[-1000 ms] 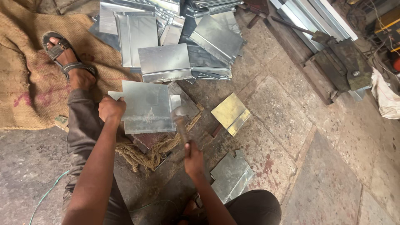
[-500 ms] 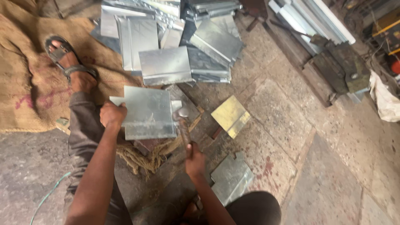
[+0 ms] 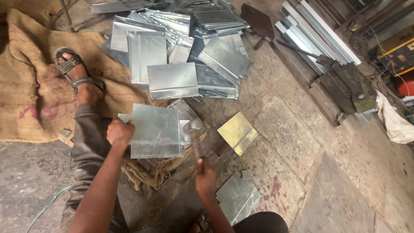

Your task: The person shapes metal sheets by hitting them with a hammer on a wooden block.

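Note:
My left hand (image 3: pixel 120 133) grips the left edge of a grey sheet-metal piece (image 3: pixel 156 129) that lies flat over a block and some frayed rope (image 3: pixel 146 174). My right hand (image 3: pixel 205 176) holds a hammer (image 3: pixel 195 139) by its wooden handle. The hammer's head rests at the sheet's right edge. A brass-coloured folded sheet (image 3: pixel 236 132) lies just right of the hammer. Another grey sheet (image 3: pixel 237 196) lies on the floor by my right forearm.
A heap of several folded metal sheets (image 3: pixel 185 51) sits beyond the work spot. Burlap sacking (image 3: pixel 30 99) covers the floor at left, under my sandalled foot (image 3: pixel 77 77). Long metal strips (image 3: pixel 319 34) and a heavy iron tool (image 3: pixel 349 86) lie at right on the stone floor.
The hammer head has come down onto the sheet's right edge. My left hand keeps its hold on the sheet, which has barely shifted.

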